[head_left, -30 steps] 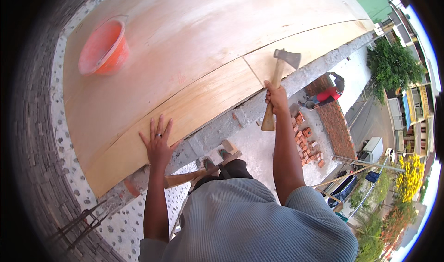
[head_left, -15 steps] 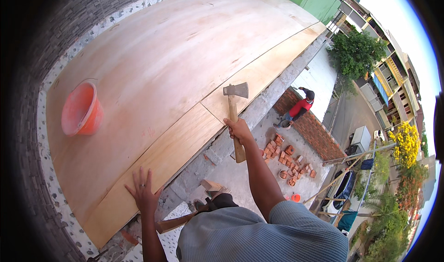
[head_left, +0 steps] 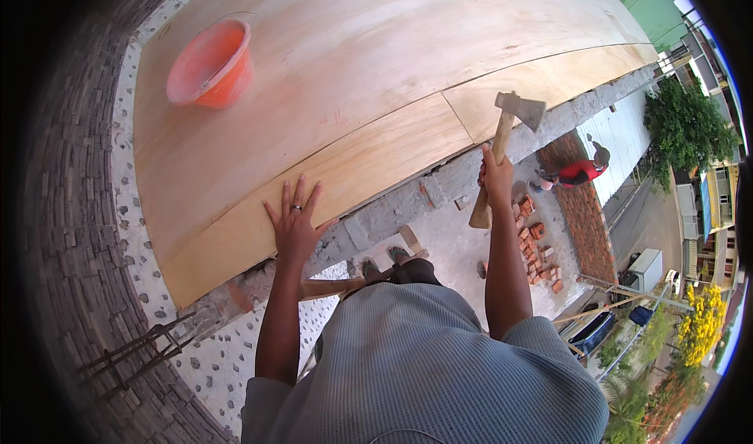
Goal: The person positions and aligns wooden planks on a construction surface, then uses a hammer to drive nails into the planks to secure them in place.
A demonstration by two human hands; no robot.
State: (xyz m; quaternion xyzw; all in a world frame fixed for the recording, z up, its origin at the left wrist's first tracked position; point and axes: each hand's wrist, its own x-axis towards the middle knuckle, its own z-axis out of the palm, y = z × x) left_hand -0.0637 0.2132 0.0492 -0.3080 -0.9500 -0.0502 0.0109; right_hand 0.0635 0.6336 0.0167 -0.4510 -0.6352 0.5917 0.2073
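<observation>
My left hand [head_left: 295,226] presses flat on a narrow plywood strip [head_left: 384,144], fingers spread, a ring on one of them. The strip lies along the edge of a large plywood sheet [head_left: 353,60], with a thin seam between. In my right hand [head_left: 495,180] is a hatchet [head_left: 506,130], gripped round its wooden handle. It is held upright just past the plywood edge, its grey metal head up and the blade to the right. The handle's lower end sticks out below my fist.
An orange bucket [head_left: 229,83] stands on the sheet at the left. Rough concrete [head_left: 392,209] edges the plywood, with a drop beyond. Down there are brick piles [head_left: 541,263], a brick wall [head_left: 584,216] and a person in red [head_left: 579,172]. Rebar [head_left: 141,350] sticks out at lower left.
My view has swung left, so the bucket and seam sit farther right in the picture. My right hand has raised the hatchet off the plywood side. My left hand stays flat on the strip.
</observation>
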